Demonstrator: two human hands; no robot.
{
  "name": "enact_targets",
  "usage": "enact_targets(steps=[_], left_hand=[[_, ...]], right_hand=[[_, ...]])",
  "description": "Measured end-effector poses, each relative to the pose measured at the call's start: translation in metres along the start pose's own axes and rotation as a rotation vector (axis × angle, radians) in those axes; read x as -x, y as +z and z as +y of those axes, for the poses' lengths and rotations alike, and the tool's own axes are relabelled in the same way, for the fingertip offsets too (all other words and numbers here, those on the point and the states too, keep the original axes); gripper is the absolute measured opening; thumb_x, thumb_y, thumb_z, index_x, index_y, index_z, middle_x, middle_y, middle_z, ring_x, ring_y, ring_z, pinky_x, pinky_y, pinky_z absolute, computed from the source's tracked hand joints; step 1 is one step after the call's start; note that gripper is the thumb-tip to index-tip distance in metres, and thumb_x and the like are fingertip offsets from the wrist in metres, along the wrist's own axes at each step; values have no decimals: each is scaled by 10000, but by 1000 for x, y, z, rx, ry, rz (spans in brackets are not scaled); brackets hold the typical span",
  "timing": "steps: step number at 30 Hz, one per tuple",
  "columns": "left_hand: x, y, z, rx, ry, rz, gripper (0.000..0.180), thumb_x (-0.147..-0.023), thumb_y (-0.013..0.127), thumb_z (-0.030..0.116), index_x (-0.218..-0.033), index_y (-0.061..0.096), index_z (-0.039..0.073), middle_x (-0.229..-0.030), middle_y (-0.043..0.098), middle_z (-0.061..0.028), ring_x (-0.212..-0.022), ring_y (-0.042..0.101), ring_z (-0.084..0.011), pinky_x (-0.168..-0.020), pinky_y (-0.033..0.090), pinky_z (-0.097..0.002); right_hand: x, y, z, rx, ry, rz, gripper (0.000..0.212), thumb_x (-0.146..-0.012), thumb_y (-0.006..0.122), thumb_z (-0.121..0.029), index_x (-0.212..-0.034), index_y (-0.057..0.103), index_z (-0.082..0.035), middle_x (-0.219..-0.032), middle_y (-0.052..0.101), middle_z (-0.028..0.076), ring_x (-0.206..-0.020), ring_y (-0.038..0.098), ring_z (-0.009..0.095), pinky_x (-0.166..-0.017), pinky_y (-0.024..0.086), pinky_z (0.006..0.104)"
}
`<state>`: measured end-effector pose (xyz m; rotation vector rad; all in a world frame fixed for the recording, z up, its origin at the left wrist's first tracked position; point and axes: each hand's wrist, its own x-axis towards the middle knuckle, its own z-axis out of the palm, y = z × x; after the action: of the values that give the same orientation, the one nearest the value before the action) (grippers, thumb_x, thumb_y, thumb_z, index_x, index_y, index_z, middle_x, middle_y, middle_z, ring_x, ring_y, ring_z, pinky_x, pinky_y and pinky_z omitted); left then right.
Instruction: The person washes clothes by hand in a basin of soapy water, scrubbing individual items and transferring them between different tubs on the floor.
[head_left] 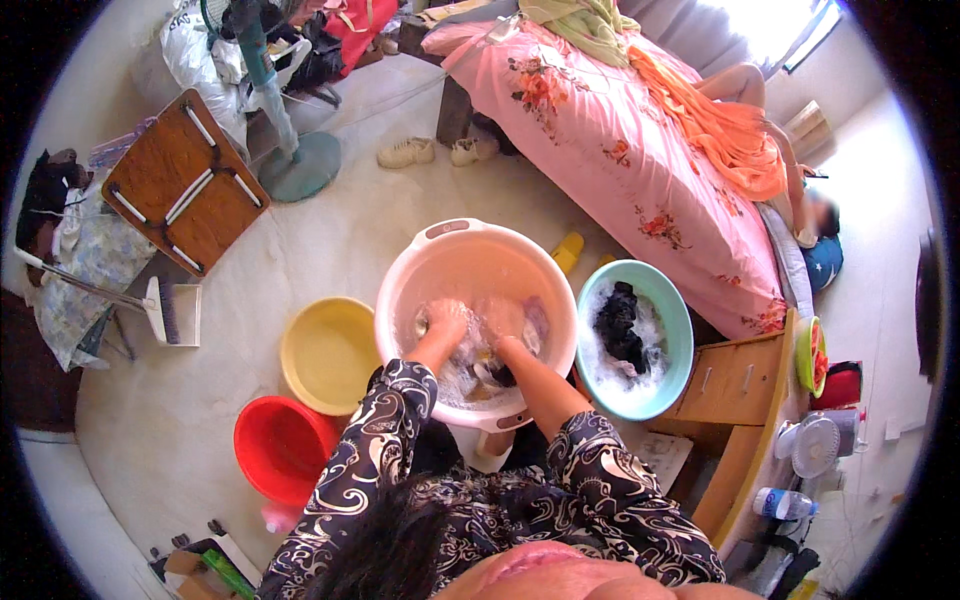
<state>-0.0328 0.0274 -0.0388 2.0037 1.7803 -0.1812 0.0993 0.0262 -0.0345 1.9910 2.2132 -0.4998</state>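
Observation:
A large pink tub stands in front of me, holding sudsy water and wet laundry. Both my hands reach down into it. My left hand is left of the middle, at the water, and my right hand is close beside it, near the pale and dark cloth. Water and foam blur the fingers of both, so their grip does not show. Right of the tub, a turquoise basin holds a dark garment in white foam.
A yellow basin and a red basin stand left of the tub. Behind are a bed with a person lying on it, shoes, a fan base and a folded table. A wooden cabinet stands right.

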Motion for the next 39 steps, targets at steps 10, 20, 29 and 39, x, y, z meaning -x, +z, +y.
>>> enact_targets(steps=[10, 20, 29, 39], left_hand=[[4, 15, -12, 221, -38, 205, 411, -963, 469, 405, -1090, 727, 112, -1110, 697, -192, -1000, 669, -390, -883, 495, -536], [26, -18, -8, 1266, -130, 410, 469, -954, 628, 419, -772, 648, -13, -696, 655, -79, -666, 596, -162, -608, 481, -346], [98, -17, 15, 459, -30, 672, 540, -804, 751, 352, -1206, 555, 50, -1362, 426, -231, -1211, 460, -340, -877, 466, -452], [74, 17, 38, 285, -389, 146, 794, -868, 593, 504, -1523, 318, 150, -1560, 289, -212, -1400, 305, -480, -1135, 250, -601]], right_hand=[[20, -11, -7, -189, 6, 213, 444, -921, 503, -433, -955, 761, -73, -966, 709, 225, -930, 689, 385, -851, 512, 484], [34, -25, 28, -825, -181, 387, 368, -905, 570, -315, -886, 684, 35, -872, 662, 266, -836, 653, 363, -807, 491, 448], [92, -64, 38, -483, -213, 308, 323, -808, 680, -279, -1057, 675, -72, -993, 640, 201, -953, 621, 355, -755, 496, 509], [70, -15, 23, -203, -230, 252, 649, -865, 601, -272, -1466, 425, -102, -1510, 363, 235, -1392, 299, 490, -1029, 359, 669]])
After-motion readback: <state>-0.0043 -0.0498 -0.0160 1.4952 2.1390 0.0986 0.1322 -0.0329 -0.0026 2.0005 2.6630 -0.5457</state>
